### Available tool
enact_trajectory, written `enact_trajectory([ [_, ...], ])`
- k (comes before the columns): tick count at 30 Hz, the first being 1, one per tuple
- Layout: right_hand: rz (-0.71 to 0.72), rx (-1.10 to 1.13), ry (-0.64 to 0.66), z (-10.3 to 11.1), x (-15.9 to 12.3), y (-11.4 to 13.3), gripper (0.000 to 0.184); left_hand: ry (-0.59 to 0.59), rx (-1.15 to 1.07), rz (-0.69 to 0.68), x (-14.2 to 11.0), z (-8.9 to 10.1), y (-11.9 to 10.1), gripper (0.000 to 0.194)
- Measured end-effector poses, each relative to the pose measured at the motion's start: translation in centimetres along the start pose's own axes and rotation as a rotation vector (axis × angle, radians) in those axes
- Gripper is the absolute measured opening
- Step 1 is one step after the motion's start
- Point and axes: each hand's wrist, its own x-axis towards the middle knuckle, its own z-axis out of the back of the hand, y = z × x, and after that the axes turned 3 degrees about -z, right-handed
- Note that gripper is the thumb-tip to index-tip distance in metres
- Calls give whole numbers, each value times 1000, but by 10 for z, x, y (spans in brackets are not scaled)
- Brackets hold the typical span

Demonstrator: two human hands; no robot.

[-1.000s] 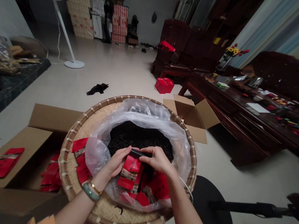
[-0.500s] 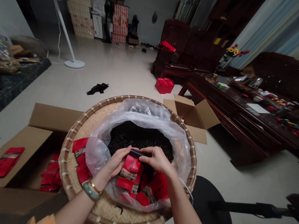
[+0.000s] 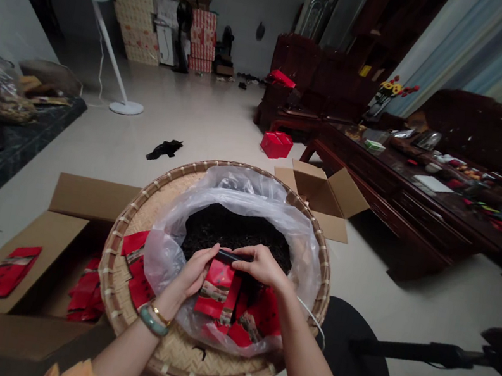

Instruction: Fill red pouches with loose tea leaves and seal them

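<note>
The left hand (image 3: 191, 273) and right hand (image 3: 261, 267) hold a red pouch (image 3: 216, 288) upright, fingers (image 3: 208, 258) closed on the dark strip at its top (a two-sided pinch looks steadiest). It stands over the clear plastic bag (image 3: 248, 203) of loose black tea (image 3: 234, 233), set in a round bamboo tray (image 3: 110, 267). More red pouches (image 3: 86, 292) lie in the cardboard box (image 3: 65, 234).

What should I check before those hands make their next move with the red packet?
Left hand and right hand both on the red packet: ok.
Top of the packet open: cannot tell, the hands hide it.
Plastic bag sitting inside the woven tray: ok.
Dark leaves showing in the bag's mouth: ok.
More red packets in the cardboard box: ok.
</note>
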Motion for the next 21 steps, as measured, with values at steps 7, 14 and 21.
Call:
enact_trajectory([
  [7, -12, 0, 13, -1, 7, -5, 36, -33, 16, -5, 1, 1, 0, 32],
  [14, 7, 48, 17, -3, 11, -9, 36, -42, 28, -8, 3, 2, 1, 33],
  [21, 49, 117, -36, 15, 29, -6, 40, 32, 39, -23, 23, -14, -27, 32],
])
